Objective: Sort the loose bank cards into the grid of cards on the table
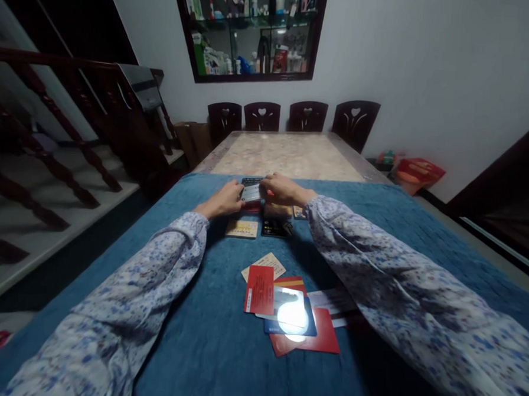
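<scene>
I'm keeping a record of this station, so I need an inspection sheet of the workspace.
Surface: textured blue cloth over the near part of a long, pale-topped table.
Things at hand: grey rectangular card; nearer the camera, a black rectangular card marked VIP and a pale-yellow rectangular card.
Clutter: loose, overlapping pile of red, blue and pale rectangular cards, glare on top.
Hands: bare left hand at the grey card's left edge, bare right hand at its right; grip unclear.
Cables: nothing seen.
Surroundings: four dark wooden chairs, dark-red wooden railing, red plastic bag.

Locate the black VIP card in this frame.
In the head view, the black VIP card lies on the blue cloth, just right of the yellowish card, nearer the camera than the right hand.
</scene>
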The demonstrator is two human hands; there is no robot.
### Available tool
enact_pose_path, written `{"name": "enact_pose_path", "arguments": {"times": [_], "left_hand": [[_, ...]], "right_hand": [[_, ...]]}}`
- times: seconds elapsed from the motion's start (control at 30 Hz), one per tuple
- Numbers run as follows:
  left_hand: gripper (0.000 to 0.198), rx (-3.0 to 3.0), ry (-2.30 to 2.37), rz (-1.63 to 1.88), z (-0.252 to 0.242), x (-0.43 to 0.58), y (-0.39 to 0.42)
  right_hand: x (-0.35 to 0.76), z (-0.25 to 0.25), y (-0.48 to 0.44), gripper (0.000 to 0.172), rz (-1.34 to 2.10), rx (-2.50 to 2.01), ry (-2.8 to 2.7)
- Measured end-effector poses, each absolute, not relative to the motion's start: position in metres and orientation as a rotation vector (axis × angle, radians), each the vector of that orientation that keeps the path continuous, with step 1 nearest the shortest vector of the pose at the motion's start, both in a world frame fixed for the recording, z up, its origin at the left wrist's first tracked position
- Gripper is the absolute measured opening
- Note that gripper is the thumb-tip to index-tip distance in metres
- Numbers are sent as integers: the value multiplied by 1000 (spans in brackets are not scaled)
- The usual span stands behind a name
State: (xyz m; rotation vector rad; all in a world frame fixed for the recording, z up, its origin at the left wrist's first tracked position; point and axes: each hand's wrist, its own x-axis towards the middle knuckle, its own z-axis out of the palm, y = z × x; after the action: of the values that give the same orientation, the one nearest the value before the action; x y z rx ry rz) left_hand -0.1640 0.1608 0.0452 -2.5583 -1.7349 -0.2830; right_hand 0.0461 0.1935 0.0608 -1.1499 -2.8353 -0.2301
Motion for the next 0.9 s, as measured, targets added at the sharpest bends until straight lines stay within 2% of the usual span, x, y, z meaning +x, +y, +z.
{"name": "enact_pose_path", "arguments": {"times": [0.33,0.9], "left_hand": [[29,-2554,-1787,-134,43,-170,207],[21,-2581,-1839,76,42,-167,225]], "right_hand": [[32,49,236,26,-209,-1211,-2851],[20,38,254,39,-97,-1384,-2863]]}}
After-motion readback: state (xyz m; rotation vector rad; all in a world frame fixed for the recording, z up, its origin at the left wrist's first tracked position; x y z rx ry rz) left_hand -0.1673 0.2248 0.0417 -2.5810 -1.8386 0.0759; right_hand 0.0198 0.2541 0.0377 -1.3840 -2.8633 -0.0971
